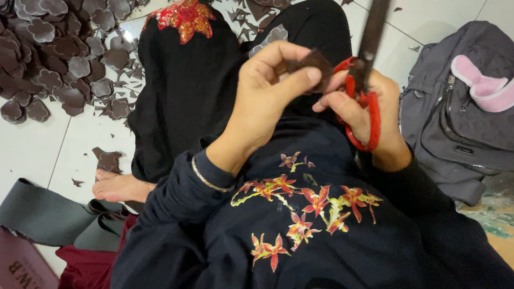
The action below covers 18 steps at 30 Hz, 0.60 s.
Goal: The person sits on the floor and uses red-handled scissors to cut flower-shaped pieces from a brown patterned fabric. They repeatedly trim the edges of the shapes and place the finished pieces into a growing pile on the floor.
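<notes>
We are holding a small dark brown piece with our left hand, its fingers pinching it tight. Our right hand is gripping red-handled scissors, fingers closed through the loops, just beside the piece. A pile of cut flower shapes is lying on the floor well left of our fingers; a grey bag is sitting to their right.

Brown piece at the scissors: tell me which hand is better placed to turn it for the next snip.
Left. The left hand already pinches the small brown piece between thumb and fingers, so it can probably rotate it. The right hand is threaded through the red scissors handles and looks occupied.
</notes>
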### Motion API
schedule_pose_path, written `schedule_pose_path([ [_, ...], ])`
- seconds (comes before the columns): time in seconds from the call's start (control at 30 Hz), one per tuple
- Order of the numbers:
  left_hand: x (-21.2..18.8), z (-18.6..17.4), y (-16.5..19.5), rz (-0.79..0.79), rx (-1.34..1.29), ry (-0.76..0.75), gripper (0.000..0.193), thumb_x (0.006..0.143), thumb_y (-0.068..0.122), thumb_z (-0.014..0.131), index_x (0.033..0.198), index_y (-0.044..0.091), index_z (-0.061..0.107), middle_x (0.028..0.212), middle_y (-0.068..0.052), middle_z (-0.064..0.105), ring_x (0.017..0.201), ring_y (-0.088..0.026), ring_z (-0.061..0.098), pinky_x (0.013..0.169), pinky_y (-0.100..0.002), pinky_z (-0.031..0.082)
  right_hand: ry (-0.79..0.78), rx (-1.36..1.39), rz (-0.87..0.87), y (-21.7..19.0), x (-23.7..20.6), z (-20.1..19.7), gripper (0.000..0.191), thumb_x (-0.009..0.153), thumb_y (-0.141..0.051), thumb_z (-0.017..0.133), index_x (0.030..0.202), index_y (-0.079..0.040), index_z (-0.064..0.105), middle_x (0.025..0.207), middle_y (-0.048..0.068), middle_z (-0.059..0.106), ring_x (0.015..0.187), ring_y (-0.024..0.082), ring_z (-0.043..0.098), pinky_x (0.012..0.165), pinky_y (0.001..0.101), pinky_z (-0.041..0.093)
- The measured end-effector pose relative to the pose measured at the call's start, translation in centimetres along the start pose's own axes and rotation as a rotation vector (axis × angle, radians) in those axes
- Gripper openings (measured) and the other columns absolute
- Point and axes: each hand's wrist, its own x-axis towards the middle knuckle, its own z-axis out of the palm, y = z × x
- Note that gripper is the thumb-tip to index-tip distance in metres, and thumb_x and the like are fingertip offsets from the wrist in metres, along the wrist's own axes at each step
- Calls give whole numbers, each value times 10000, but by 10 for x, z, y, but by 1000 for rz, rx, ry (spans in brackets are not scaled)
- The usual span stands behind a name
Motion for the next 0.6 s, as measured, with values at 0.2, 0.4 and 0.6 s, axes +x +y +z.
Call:
schedule_pose_path([
  [0.2, -4, -1, 12, 80, -16, 35, 203, 1024, 26, 718, 1207, -38, 655, 1047, -73, 706, 935, -122, 687, 849, -276, 595, -176, -80, 14, -5, -1, -5, 691, 955, -538, 736, 1323, 27, 588, 1076, 66, 614, 1011, 133, 610, 951, 281, 516],
  [0.4, -7, 9, 20, 93, 23, 94, 263, 997, -12, 704, 1245, -51, 627, 1069, -87, 720, 933, -111, 707, 851, -261, 623, -265, -227, 24, -16, 1, -2, 1017, 829, -858, 614, 1352, 12, 555, 1103, 25, 594, 942, 103, 551, 861, 245, 484],
  [0.6, -11, 12, 23, 196, 96, 64, 461, 1019, -88, 714, 1432, -47, 513, 1008, -85, 718, 877, -95, 693, 809, -209, 573, -302, -261, 75, -21, 3, 0, 1059, 773, -922, 584, 1306, -6, 589, 1001, 14, 570, 920, 110, 549, 840, 252, 467],
])
